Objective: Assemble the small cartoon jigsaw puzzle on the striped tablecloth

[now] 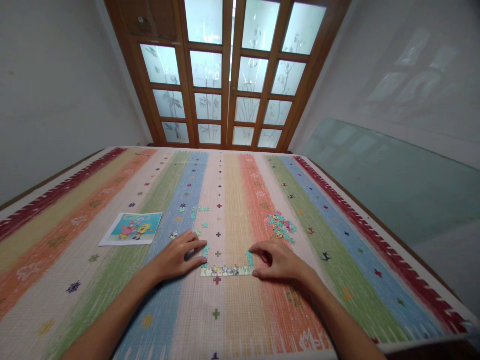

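A partly joined jigsaw puzzle lies flat on the cloth, with a bottom row and two short sides that form a U. My left hand has its thumb and forefinger against the puzzle's left side. On the opposite side, my right hand presses thumb and forefinger to the right edge. Both hands hold the joined pieces between them. Several loose turquoise pieces lie beyond my left hand. A heap of mixed pieces sits just past my right hand.
A reference picture with cartoon figures lies to the left. The striped cloth covers the large table. A wooden door with glass panes stands beyond the far edge, and a pale green glass board leans at the right wall.
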Action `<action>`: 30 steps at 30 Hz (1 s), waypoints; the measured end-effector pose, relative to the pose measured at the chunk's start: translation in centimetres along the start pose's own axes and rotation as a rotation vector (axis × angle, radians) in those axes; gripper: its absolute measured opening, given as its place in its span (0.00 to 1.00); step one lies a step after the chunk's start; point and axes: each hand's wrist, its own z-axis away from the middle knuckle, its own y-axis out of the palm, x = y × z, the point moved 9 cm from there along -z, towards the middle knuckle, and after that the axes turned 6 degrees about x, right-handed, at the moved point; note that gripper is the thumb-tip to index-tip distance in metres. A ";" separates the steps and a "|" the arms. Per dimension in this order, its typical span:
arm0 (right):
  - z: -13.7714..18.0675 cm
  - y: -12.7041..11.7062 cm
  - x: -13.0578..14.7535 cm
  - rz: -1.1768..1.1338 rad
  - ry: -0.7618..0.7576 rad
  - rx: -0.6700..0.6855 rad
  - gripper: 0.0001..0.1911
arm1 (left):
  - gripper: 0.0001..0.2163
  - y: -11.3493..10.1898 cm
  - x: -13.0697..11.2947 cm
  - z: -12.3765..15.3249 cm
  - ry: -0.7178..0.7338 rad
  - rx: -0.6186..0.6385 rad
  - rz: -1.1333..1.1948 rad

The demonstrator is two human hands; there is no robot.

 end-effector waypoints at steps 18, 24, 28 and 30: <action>0.1 -0.1 0.1 0.011 0.011 -0.002 0.23 | 0.11 0.2 0.3 0.0 0.006 -0.019 0.010; 0.0 -0.1 0.2 0.007 0.007 0.005 0.23 | 0.11 0.1 -0.1 0.0 0.013 -0.005 -0.003; 0.0 -0.2 0.3 -0.007 0.001 -0.004 0.22 | 0.11 0.1 -0.1 0.1 0.015 -0.001 -0.009; 0.0 -0.2 0.4 -0.008 -0.003 -0.005 0.22 | 0.11 0.1 0.0 0.1 0.016 0.000 -0.005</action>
